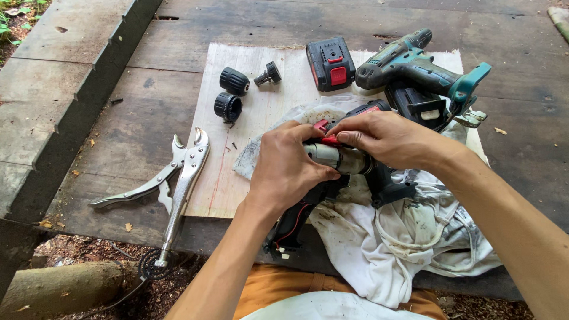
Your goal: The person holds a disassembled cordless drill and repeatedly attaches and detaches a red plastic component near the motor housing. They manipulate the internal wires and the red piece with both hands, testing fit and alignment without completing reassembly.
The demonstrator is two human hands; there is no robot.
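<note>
Both hands, left hand (284, 169) and right hand (385, 139), grip a smooth metal motor cylinder (338, 159) over a stained white rag (385, 243).

motor (339, 158): silver-grey metal, with a red tab at its top
housing (296, 222): black, with red and black wires
drill (415, 65): teal and dark grey
battery (330, 64): black with a red latch
chuck (235, 80): black, ribbed
collar (227, 107): black, ribbed rim
spindle (268, 74): black and dark metal
pliers (172, 178): bright silver steel
rag (385, 243): white, smeared with dark grease stains
board (261, 118): pale plywood, with a thin red line
table (118, 136): weathered grey-brown planks
trousers (272, 284): mustard orange
</note>
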